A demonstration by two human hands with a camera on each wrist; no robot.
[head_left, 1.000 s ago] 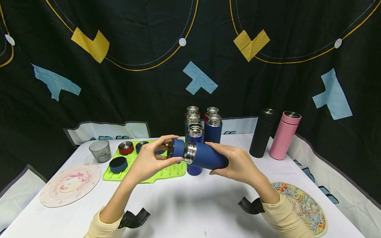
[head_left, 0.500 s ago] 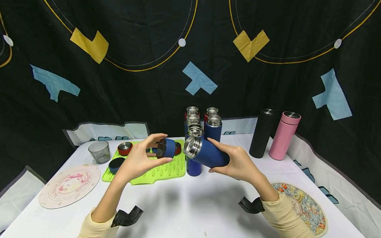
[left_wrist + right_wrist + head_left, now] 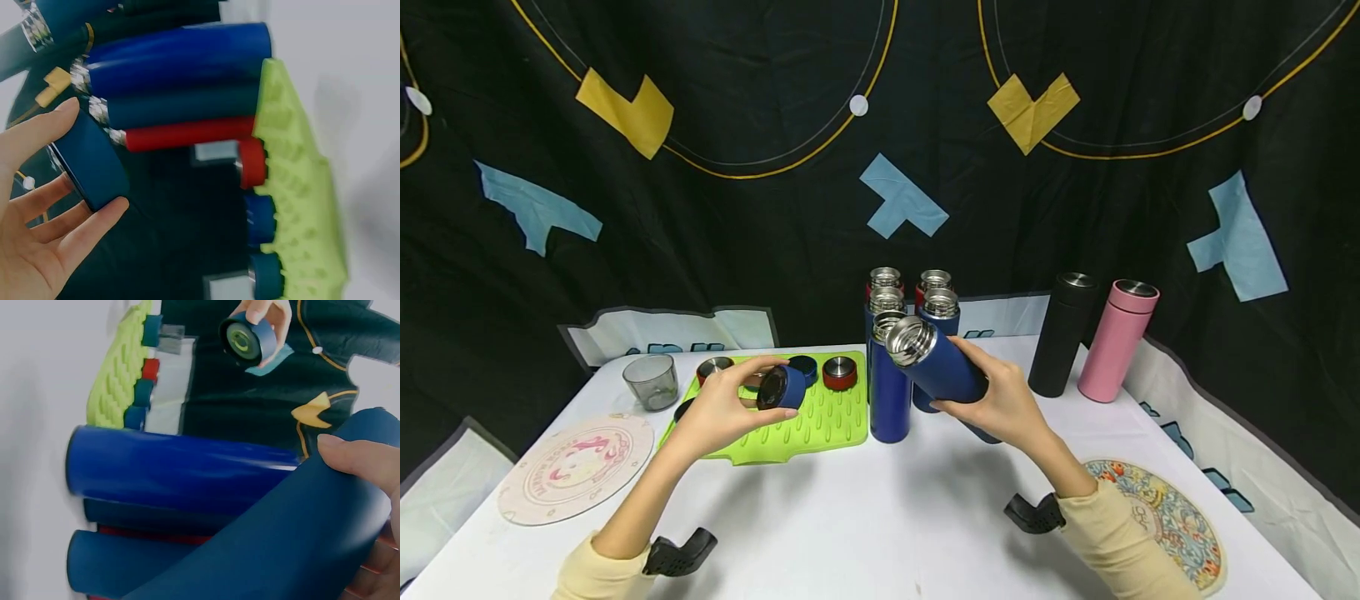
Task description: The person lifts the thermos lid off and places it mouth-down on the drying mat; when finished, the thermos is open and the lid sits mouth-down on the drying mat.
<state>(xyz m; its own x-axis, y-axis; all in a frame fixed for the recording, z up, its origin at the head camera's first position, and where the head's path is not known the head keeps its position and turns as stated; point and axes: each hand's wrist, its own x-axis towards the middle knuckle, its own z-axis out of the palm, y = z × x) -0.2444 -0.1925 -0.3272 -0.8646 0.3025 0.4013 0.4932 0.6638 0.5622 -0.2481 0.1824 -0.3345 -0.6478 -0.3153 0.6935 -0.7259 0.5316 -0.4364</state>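
Gripping a round blue cap [image 3: 793, 388] by its side wall, the left hand [image 3: 722, 414] keeps thumb and fingertips spread only as wide as the cap, whose dark underside is turned outward. Well apart from it, the right hand [image 3: 1009, 406] is wrapped round the body of a matching blue bottle [image 3: 951, 367], which is raised off the white table [image 3: 850, 525] and tilted, its open steel mouth pointing up and to the left. Behind the bottle stands a close group of uncapped flasks [image 3: 890, 408], blue and red. To their left a green ridged mat [image 3: 835, 423] bears more caps, among them a red cap [image 3: 839, 377]; a clear glass [image 3: 652, 383] and a round pink placemat [image 3: 580, 471] lie further left. On the right are a black flask [image 3: 1052, 350], a pink flask [image 3: 1116, 350] and a flowered placemat [image 3: 1183, 521]. The bottle looks stiff and moderately heavy, probably metal under a matte coat, so a full grasp round its middle should hold best; the bare steel neck would likely be slicker. The cap seems light and rigid, easily pinched across its sides, leaving the underside untouched.
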